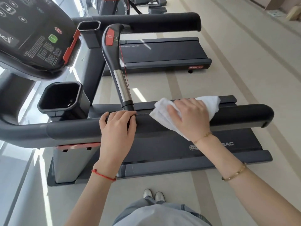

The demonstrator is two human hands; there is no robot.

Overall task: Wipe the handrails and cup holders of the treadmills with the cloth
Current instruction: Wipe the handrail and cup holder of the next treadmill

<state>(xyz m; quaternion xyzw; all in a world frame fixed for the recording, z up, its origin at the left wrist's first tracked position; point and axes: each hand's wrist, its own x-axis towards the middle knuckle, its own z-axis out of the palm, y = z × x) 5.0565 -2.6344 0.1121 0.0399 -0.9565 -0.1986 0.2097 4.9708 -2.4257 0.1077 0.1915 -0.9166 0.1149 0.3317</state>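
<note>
The right hand (189,118) lies flat on a white cloth (164,116), fingers spread and nearly straight, pressing it down onto the near handrail (241,115) rather than clenching it. The cloth is folded and draped over the top of the rail, with one end sticking out past the fingertips and another hanging toward the wrist. The left hand (118,129) rests on the same rail just beside the cloth, its fingers curled over the far edge of the padded bar, gripping it right where the angled metal grip bar (122,85) meets the rail.

The cloth looks soft, light and limp; it should bunch or slide off if only pinched at a corner, so a broad flat palm over its middle, as here, seems the best hold. The rail is stiff and fixed, with a matte padded skin that probably gives the cloth some drag, so firm pressure along its length should do.

Further left, past the left hand, the near cup holder (60,97) sits open and dark beside the console (32,35); a second cup holder (88,26) stands behind it. Beyond the walking deck (228,141) a far handrail (146,20) runs alongside a second treadmill (162,53). By my reckoning the cup holders are not yet being wiped.
</note>
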